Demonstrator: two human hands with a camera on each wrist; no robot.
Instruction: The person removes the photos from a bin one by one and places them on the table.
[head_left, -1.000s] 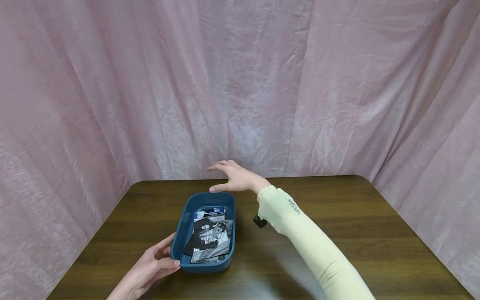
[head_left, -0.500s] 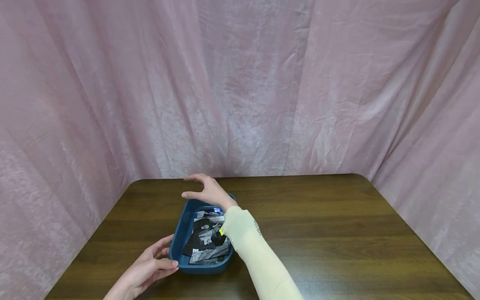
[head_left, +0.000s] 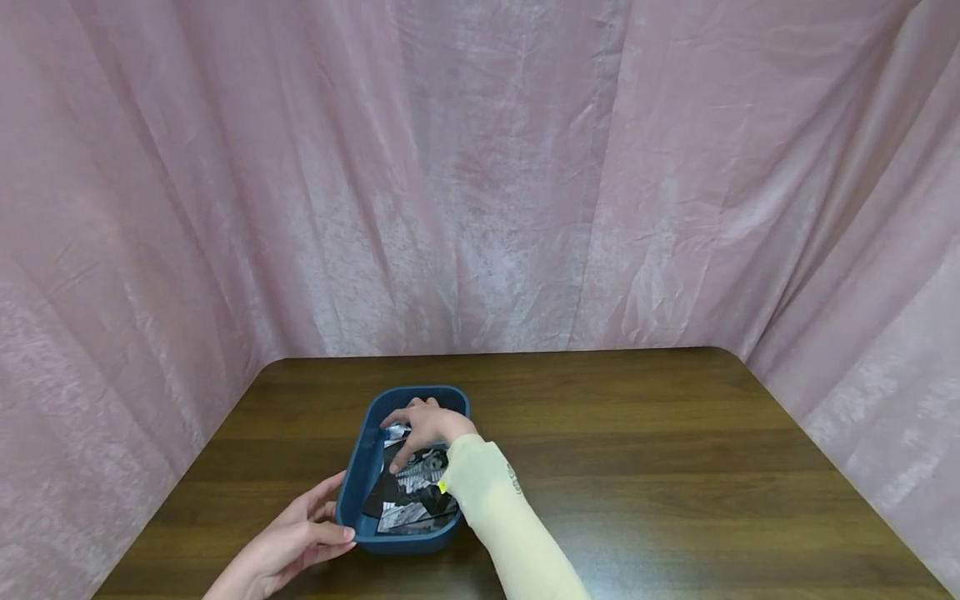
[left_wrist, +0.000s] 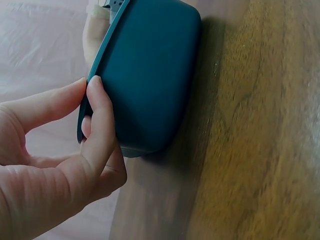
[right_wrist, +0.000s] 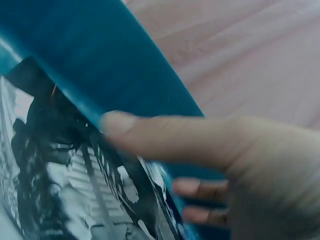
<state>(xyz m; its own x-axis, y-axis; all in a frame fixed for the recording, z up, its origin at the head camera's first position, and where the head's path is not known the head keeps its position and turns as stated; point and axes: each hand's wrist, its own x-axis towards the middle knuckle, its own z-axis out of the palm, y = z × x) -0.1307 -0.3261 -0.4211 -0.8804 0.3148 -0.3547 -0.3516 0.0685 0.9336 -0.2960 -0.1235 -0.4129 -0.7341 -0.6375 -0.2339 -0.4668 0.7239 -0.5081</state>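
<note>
A blue, rounded oblong bin point(head_left: 401, 545) stands on the table, left of centre, with several overlapping photos point(head_left: 416, 483) lying inside, mostly black-and-white. My left hand point(head_left: 292, 533) holds the bin's near left corner. In the left wrist view, its thumb and fingers pinch the rim of the bin point(left_wrist: 155, 70) from both sides. My right hand point(head_left: 429, 427) reaches down into the bin over the photos, thumb apart from the fingers. Seen from the right wrist, the thumb point(right_wrist: 165, 135) lies close over the glossy top photo point(right_wrist: 95, 205), beside the bin wall point(right_wrist: 110, 65); the other fingers are partly hidden.
The brown wooden table point(head_left: 660, 467) extends far to the right of the bin. Pink curtains point(head_left: 510, 183) hang behind it and along both sides. The right forearm, in a pale yellow sleeve point(head_left: 506, 508), crosses over the bin's right rim.
My right hand has swung left from beyond the bin's far end, then lowered into it over the photos. My left hand keeps its hold on the rim, and the bin has shifted slightly left.
</note>
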